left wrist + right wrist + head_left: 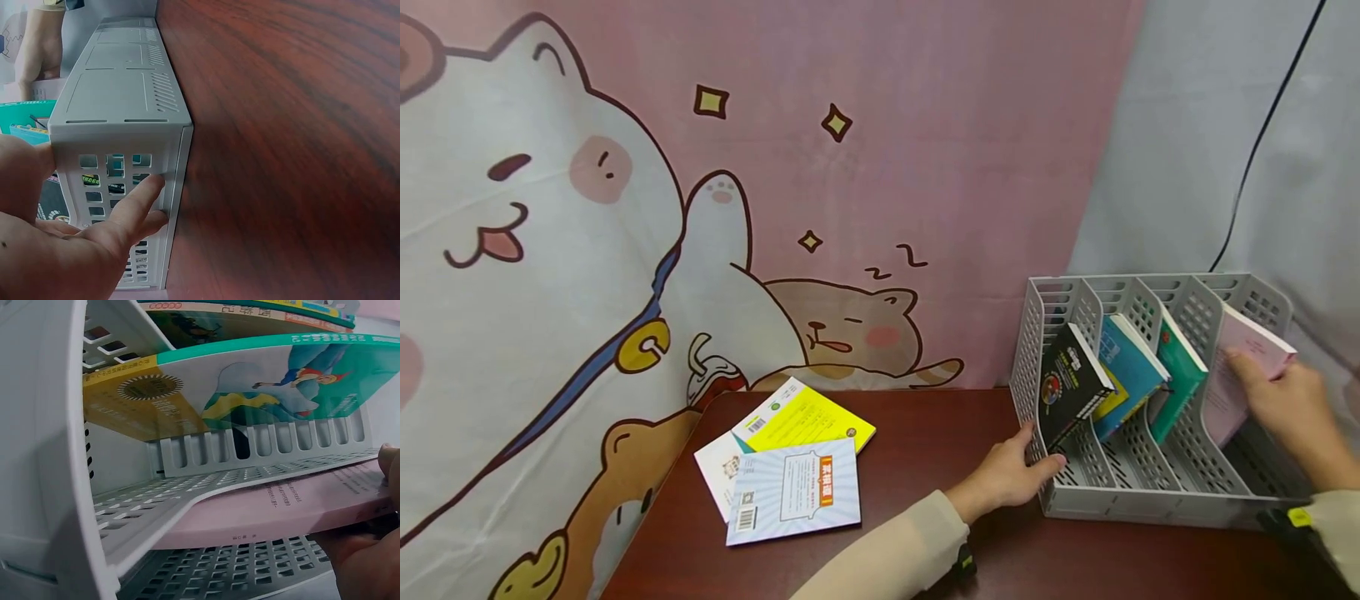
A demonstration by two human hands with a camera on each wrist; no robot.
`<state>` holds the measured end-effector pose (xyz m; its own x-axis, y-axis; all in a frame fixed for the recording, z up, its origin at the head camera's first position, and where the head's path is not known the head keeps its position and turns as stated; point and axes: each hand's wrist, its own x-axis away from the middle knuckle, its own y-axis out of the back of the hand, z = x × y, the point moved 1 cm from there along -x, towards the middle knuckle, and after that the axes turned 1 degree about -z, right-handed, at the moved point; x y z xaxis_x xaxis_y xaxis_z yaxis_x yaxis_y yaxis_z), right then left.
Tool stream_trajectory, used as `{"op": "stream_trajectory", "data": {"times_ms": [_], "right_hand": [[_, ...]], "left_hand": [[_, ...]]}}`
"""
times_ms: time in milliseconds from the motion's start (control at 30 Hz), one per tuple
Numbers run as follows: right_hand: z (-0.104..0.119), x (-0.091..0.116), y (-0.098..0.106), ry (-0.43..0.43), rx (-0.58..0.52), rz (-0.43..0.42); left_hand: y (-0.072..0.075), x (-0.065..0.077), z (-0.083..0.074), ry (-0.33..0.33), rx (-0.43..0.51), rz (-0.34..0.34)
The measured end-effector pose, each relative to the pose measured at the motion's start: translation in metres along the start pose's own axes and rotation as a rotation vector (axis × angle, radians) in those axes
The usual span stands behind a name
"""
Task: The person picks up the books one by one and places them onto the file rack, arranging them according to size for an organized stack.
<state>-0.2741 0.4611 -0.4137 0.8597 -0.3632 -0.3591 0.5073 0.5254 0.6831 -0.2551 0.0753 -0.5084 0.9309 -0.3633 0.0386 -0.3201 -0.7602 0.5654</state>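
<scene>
A grey desktop file rack point(1150, 504) with slotted compartments stands at the right of the table. My left hand point(1003, 475) grips its left side wall near the front; in the left wrist view the fingers point(134, 209) press the perforated side. In the rightmost compartment a pink book point(1255, 342) stands tilted, held near its upper part by my right hand point(1288, 408). In the right wrist view the pink book point(269, 512) lies against a divider, its lower end inside the rack. A black book point(1071, 387), a blue book point(1127, 367) and a green book point(1178, 379) lean in the other compartments.
On the left part of the dark red table point(932, 450) lie overlapping books, among them a yellow one point(808, 421) and a pale blue one point(793, 492). A cartoon-printed cloth point(925, 167) hangs behind. A black cable point(1262, 142) runs down behind the rack.
</scene>
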Motion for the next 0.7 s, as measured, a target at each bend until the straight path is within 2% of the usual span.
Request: {"op": "stream_trajectory", "data": {"times_ms": [333, 600, 700], "right_hand": [[-0.014, -0.003, -0.008, 0.028, 0.010, 0.069], [-0.019, 0.001, -0.020, 0.030, -0.041, 0.073], [-0.018, 0.002, -0.018, 0.030, -0.017, 0.093]], "left_hand": [[0.000, 0.000, 0.000, -0.006, -0.002, -0.013], [0.001, 0.001, 0.000, -0.007, -0.004, -0.009], [-0.001, 0.000, 0.000, -0.015, -0.006, -0.015]]}}
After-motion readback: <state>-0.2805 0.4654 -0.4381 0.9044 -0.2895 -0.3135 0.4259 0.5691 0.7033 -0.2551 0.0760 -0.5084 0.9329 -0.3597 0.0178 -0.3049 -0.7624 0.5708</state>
